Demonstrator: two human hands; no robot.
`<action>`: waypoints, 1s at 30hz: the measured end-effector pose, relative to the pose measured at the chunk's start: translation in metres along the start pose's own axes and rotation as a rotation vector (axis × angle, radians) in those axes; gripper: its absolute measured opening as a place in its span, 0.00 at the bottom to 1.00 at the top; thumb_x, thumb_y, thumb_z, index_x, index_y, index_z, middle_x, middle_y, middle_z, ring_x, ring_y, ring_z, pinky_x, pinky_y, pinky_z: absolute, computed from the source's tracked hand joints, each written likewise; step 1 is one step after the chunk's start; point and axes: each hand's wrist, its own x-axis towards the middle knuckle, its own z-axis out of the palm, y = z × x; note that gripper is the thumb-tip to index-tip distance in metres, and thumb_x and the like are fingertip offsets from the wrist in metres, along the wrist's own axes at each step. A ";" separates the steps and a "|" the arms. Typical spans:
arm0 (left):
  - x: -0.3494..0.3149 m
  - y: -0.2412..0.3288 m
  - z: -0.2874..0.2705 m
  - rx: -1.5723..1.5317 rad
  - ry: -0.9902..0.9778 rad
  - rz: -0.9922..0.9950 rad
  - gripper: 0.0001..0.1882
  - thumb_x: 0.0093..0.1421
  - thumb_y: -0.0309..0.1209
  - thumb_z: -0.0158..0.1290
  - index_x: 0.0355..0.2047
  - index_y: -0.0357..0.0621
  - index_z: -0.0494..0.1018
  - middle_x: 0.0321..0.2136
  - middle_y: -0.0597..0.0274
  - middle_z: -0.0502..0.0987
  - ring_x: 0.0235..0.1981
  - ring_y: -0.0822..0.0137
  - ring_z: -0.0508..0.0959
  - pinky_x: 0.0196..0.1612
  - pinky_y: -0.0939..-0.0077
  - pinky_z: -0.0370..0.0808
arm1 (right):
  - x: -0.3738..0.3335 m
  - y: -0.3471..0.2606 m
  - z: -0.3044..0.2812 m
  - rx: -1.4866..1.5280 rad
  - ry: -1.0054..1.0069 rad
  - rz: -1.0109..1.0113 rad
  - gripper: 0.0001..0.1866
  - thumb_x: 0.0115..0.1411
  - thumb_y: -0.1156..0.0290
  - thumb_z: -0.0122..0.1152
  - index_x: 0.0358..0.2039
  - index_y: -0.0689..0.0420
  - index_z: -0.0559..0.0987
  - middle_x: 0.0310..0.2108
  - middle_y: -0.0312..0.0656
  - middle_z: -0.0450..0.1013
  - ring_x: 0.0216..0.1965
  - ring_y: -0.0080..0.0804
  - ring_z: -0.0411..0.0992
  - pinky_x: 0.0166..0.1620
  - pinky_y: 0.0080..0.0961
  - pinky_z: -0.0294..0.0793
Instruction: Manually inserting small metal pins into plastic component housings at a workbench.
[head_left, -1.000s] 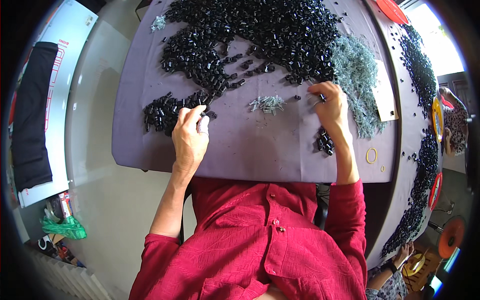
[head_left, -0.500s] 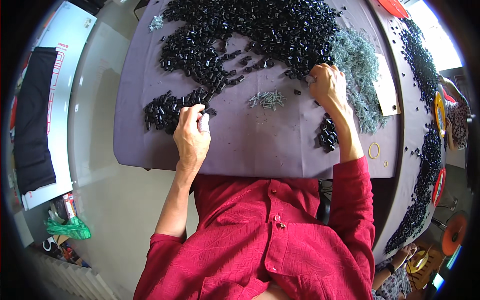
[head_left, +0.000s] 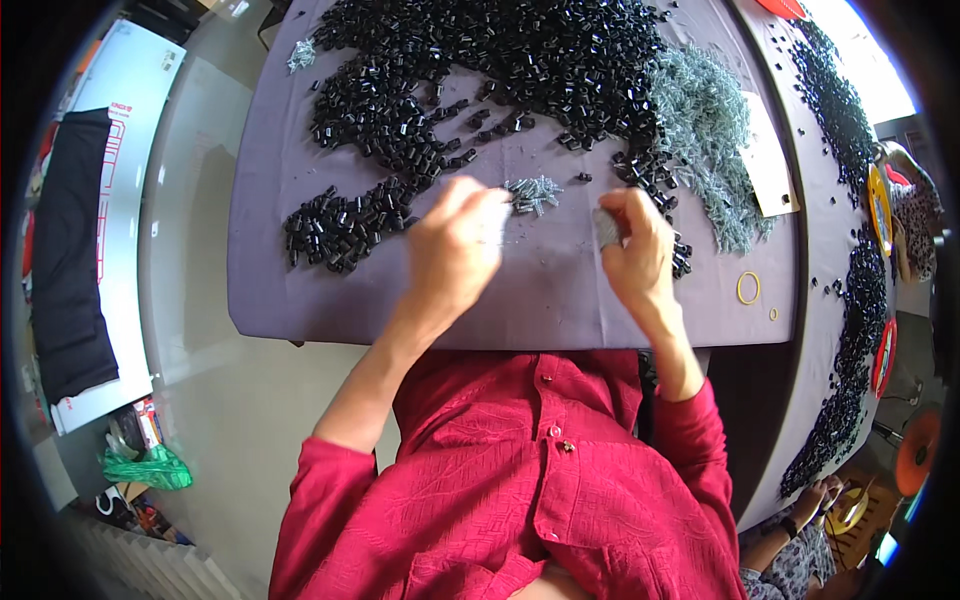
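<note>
My left hand (head_left: 455,245) is over the table beside a small heap of clear, thin pins (head_left: 535,194). Motion smears its fingers, so whatever they may hold is hidden. To the right, my right hand (head_left: 640,250) is closed with curled fingers, and a pale wrap (head_left: 607,230) covers one digit. Anything pinched there is too small to make out. Left of my left hand lies a pile of small black tubular pieces (head_left: 345,228). More such black pieces (head_left: 648,172) trail behind and beside my right hand.
A large mound of black pieces (head_left: 500,50) spreads across the table's far side. Beside it lie a heap of clear pins (head_left: 705,140), a pale card (head_left: 768,165) and a yellow rubber band (head_left: 748,288). Other people's hands (head_left: 815,500) work at the adjoining table on the right.
My left hand has moved right, from the left black pile to the small pin heap. My right hand has drawn back toward me and slightly left, away from the large mound.
</note>
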 end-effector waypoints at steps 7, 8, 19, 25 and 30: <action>0.049 0.007 0.082 0.168 -0.198 0.227 0.03 0.50 0.26 0.53 0.26 0.43 0.75 0.26 0.57 0.73 0.32 0.56 0.74 0.36 0.65 0.73 | -0.037 -0.006 0.014 0.050 0.070 -0.001 0.17 0.40 0.87 0.49 0.34 0.61 0.72 0.31 0.49 0.68 0.32 0.48 0.70 0.36 0.33 0.70; 0.052 0.006 0.088 0.269 -0.225 0.258 0.03 0.50 0.27 0.53 0.25 0.42 0.75 0.26 0.57 0.73 0.32 0.56 0.73 0.37 0.65 0.73 | -0.039 -0.005 0.015 0.059 0.090 -0.026 0.17 0.41 0.88 0.49 0.35 0.61 0.71 0.32 0.49 0.67 0.33 0.49 0.69 0.36 0.33 0.70; 0.049 0.019 0.077 0.195 -0.239 0.374 0.01 0.52 0.21 0.50 0.26 0.39 0.70 0.28 0.53 0.71 0.33 0.55 0.73 0.37 0.64 0.70 | -0.041 0.000 0.017 0.126 0.105 0.004 0.20 0.39 0.89 0.45 0.36 0.61 0.71 0.33 0.50 0.67 0.35 0.50 0.69 0.39 0.34 0.70; 0.015 0.017 0.043 -0.858 -0.500 -0.522 0.08 0.58 0.17 0.47 0.36 0.35 0.74 0.28 0.63 0.74 0.25 0.75 0.76 0.25 0.83 0.76 | -0.041 -0.002 0.009 0.297 0.130 0.105 0.17 0.41 0.90 0.48 0.34 0.62 0.73 0.30 0.46 0.68 0.31 0.39 0.69 0.35 0.26 0.68; -0.007 0.010 0.040 -1.086 -0.454 -0.726 0.08 0.59 0.19 0.48 0.39 0.34 0.73 0.28 0.60 0.75 0.25 0.73 0.76 0.26 0.81 0.77 | -0.042 -0.016 0.019 0.698 0.123 0.293 0.11 0.51 0.89 0.49 0.34 0.63 0.73 0.30 0.37 0.70 0.28 0.20 0.71 0.32 0.17 0.69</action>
